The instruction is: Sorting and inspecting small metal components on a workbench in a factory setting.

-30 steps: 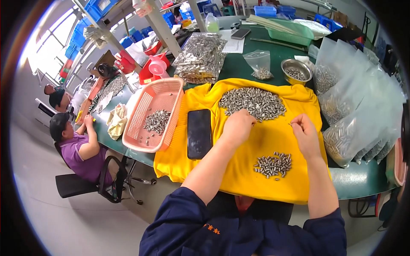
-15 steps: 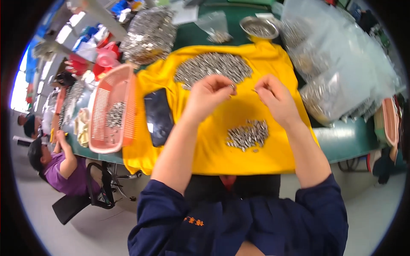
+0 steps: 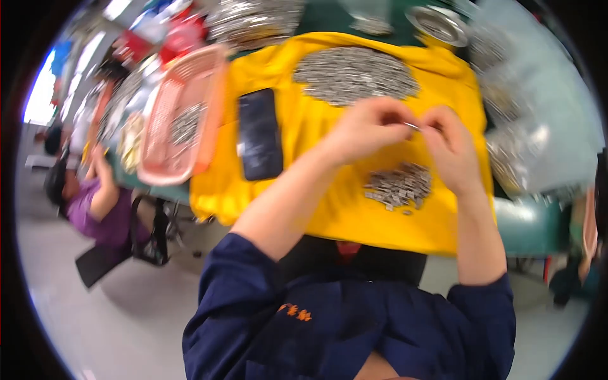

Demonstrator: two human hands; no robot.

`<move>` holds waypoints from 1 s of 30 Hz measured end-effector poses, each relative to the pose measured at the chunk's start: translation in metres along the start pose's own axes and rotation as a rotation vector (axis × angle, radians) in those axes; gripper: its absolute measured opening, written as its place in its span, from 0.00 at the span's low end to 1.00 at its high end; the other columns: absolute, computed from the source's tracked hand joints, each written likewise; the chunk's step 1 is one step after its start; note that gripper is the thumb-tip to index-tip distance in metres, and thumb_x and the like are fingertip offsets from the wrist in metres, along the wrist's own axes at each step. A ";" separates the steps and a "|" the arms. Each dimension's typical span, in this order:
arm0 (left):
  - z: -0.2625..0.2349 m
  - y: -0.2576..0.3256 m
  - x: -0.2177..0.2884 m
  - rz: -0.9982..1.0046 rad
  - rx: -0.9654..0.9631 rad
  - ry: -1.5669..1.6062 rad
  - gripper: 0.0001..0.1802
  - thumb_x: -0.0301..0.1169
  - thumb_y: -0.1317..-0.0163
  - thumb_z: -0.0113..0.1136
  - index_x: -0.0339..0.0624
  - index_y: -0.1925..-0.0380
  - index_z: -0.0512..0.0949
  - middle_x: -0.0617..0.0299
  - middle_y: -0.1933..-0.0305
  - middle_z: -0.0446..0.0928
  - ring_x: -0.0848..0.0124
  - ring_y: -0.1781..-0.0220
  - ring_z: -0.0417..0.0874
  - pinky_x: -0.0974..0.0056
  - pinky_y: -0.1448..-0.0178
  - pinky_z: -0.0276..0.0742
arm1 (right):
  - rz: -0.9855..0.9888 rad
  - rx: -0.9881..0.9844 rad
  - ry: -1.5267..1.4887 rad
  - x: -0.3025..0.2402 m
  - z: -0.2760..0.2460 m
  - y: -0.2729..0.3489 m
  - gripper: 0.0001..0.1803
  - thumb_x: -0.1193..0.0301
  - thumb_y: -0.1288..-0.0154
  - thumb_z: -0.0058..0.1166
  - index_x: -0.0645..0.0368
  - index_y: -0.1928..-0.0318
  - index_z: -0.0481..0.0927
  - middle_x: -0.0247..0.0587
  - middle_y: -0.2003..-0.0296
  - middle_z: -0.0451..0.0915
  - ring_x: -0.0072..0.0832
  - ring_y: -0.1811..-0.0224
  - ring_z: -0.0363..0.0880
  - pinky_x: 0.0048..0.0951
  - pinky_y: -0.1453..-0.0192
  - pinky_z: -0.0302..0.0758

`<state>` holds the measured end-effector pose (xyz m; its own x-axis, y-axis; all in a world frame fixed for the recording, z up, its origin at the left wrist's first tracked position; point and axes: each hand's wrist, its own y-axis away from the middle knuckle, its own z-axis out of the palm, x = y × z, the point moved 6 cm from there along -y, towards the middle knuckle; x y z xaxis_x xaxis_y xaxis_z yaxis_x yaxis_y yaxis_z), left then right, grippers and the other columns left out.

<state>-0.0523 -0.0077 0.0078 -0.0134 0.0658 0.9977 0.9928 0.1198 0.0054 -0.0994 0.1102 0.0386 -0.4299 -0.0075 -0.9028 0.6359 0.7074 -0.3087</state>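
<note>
Holding up a tiny metal piece over the right half of the yellow cloth, pinched by the left hand at the fingertips. Has the right hand there too, with fingers bunched, touching the piece or just beside it; too blurry, so cannot tell if gripping anything. Looks light, hard and smooth, so likely slippery but not easy to break. Best to take hold by the sides, with thumb and fingertip. Much the same in the big pile on the far part of the cloth, and in the small pile on its near right part. To the left of the cloth, see a pink basket with grey metal bits inside. Past its far right corner, see a metal bowl, too blurred inside to name the filling. To its right, see big cloudy bags with greyish stuff inside.
</note>
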 end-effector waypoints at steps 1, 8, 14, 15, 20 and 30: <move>0.004 -0.004 -0.001 0.040 -0.012 0.046 0.08 0.27 0.55 0.56 0.39 0.71 0.77 0.65 0.74 0.76 0.79 0.70 0.75 0.73 0.64 0.71 | 0.003 -0.001 0.048 0.003 -0.005 0.002 0.02 0.78 0.46 0.42 0.62 0.70 0.68 0.32 0.76 0.66 0.18 0.72 0.63 0.18 0.66 0.62; 0.017 -0.003 0.002 0.049 -0.098 0.386 0.07 0.22 0.53 0.56 0.34 0.72 0.72 0.62 0.75 0.75 0.76 0.72 0.77 0.74 0.67 0.73 | 0.192 0.002 -0.116 0.022 -0.014 0.012 0.03 0.79 0.43 0.39 0.59 0.69 0.66 0.26 0.75 0.62 0.13 0.74 0.57 0.12 0.71 0.56; 0.017 -0.003 0.000 0.065 -0.111 0.414 0.05 0.21 0.52 0.55 0.34 0.73 0.72 0.62 0.76 0.75 0.76 0.73 0.77 0.74 0.68 0.73 | 0.083 0.031 0.060 0.027 -0.013 0.009 0.03 0.78 0.42 0.38 0.57 0.68 0.66 0.24 0.79 0.58 0.11 0.79 0.52 0.13 0.77 0.50; 0.015 -0.003 0.001 0.072 -0.102 0.405 0.05 0.21 0.52 0.55 0.34 0.73 0.72 0.62 0.76 0.75 0.76 0.73 0.77 0.74 0.68 0.73 | 0.109 0.022 0.032 0.028 -0.012 0.009 0.03 0.79 0.43 0.38 0.58 0.68 0.66 0.25 0.76 0.60 0.11 0.77 0.54 0.13 0.74 0.53; 0.013 -0.007 -0.001 0.045 -0.080 0.401 0.05 0.21 0.52 0.55 0.35 0.73 0.71 0.62 0.76 0.74 0.76 0.73 0.77 0.74 0.68 0.74 | 0.167 0.024 -0.031 0.030 -0.018 0.008 0.04 0.79 0.43 0.38 0.59 0.68 0.66 0.25 0.74 0.61 0.11 0.74 0.55 0.12 0.71 0.55; 0.017 -0.006 -0.003 0.032 -0.082 0.438 0.05 0.21 0.53 0.56 0.35 0.74 0.73 0.61 0.76 0.75 0.75 0.73 0.78 0.73 0.69 0.75 | 0.107 0.043 0.037 0.019 -0.011 0.007 0.03 0.79 0.42 0.38 0.59 0.68 0.66 0.26 0.75 0.62 0.13 0.76 0.56 0.14 0.72 0.56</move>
<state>-0.0599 0.0085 0.0039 0.0517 -0.3597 0.9316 0.9983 0.0449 -0.0381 -0.1101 0.1229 0.0226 -0.3810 0.0926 -0.9199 0.7057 0.6720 -0.2246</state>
